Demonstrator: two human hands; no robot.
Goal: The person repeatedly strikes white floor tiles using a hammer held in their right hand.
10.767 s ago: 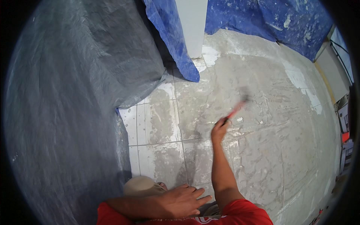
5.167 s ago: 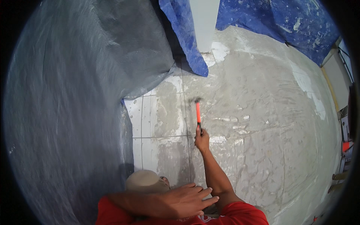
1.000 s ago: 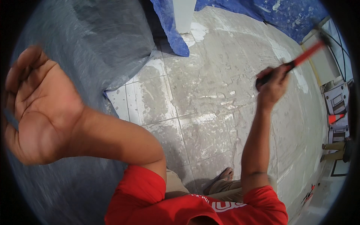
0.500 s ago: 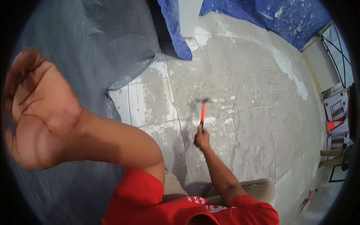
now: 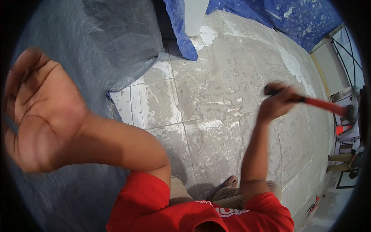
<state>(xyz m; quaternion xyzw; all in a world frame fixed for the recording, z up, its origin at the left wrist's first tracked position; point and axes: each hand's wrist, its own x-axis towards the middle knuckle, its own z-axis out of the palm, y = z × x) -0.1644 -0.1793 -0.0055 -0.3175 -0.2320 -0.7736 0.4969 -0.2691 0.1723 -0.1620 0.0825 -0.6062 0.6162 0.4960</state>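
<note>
My right hand (image 5: 279, 101) is wrapped round the black grip of a hammer, raised above the floor on the right. The hammer's red shaft (image 5: 322, 105) points to the right, and its dark head (image 5: 351, 114) is slightly blurred. Below lies the tiled floor (image 5: 216, 135), coated with rough grey mortar and whitish chipped patches. My left hand (image 5: 48, 116) is held up at the far left, palm showing and fingers bent but apart, with nothing seen in it. Behind it hangs a grey plastic sheet (image 5: 116, 42); I cannot tell whether the fingertips touch it.
A blue tarp (image 5: 293, 19) stained with white covers the far side. A white post (image 5: 194, 17) stands beside another blue sheet (image 5: 181, 34). At the right edge are an orange cone (image 5: 342, 130) and another person's legs (image 5: 340, 158). A red-handled tool (image 5: 313, 205) lies lower right.
My right hand has swung the hammer up and to the right, from the floor's middle, where its head was at the mortar. My left hand has barely moved.
</note>
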